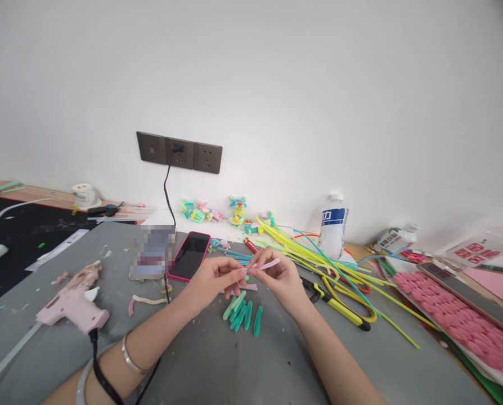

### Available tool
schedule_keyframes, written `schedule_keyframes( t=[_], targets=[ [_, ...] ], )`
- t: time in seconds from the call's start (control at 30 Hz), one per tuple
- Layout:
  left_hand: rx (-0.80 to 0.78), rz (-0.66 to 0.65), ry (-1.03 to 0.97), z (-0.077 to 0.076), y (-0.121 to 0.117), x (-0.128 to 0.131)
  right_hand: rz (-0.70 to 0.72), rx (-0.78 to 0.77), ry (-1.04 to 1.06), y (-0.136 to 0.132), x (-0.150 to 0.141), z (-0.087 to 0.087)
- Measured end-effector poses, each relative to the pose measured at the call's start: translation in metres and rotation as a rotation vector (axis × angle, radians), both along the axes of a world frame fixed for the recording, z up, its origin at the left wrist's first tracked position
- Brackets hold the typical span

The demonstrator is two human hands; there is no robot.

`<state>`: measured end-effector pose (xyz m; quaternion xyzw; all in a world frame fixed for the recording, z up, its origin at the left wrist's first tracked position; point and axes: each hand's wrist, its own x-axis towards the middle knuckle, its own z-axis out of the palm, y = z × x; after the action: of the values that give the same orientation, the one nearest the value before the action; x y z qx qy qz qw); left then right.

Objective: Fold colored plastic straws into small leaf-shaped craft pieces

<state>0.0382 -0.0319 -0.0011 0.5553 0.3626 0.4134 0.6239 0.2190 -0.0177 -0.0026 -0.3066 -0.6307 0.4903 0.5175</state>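
Observation:
Both my hands meet above the grey mat (218, 360). My left hand (211, 278) and my right hand (279, 278) pinch the two ends of a short pale pink pipe-cleaner piece (265, 265), fingers closed on it. Just below the hands lie several folded green pipe-cleaner pieces (242, 315). A small pink piece (248, 287) rests under my fingers.
A pink glue gun (72, 304) lies at the left, its black cord running under my left wrist. A pink-cased phone (190, 256), yellow-handled pliers (340, 306), a heap of yellow pipe cleaners (319, 256), a bottle (333, 226) and pink pieces in a tray (458, 320) surround the work spot.

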Motion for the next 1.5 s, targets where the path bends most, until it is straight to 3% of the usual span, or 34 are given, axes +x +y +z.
schedule_keyframes(
  t=[0.37,0.6,0.83,1.07,1.33,1.5],
  targets=[
    [-0.025,0.015,0.014,0.0,0.001,-0.004,0.02,-0.028,-0.211,0.003,0.007,0.001],
    [-0.102,0.058,-0.121,-0.001,0.001,-0.003,-0.01,0.148,-0.179,-0.006,-0.006,0.0],
    [-0.209,0.029,-0.235,-0.004,0.004,-0.002,-0.048,0.201,-0.179,-0.008,-0.01,-0.005],
    [-0.064,0.145,-0.05,-0.006,0.007,-0.004,-0.051,0.133,-0.168,-0.005,-0.004,-0.006],
    [0.087,0.069,0.089,-0.002,0.007,-0.007,-0.041,0.209,-0.245,-0.002,0.001,0.0],
    [0.084,0.02,0.109,-0.008,0.009,-0.008,0.025,0.306,-0.313,0.001,0.005,0.004]
  ],
)
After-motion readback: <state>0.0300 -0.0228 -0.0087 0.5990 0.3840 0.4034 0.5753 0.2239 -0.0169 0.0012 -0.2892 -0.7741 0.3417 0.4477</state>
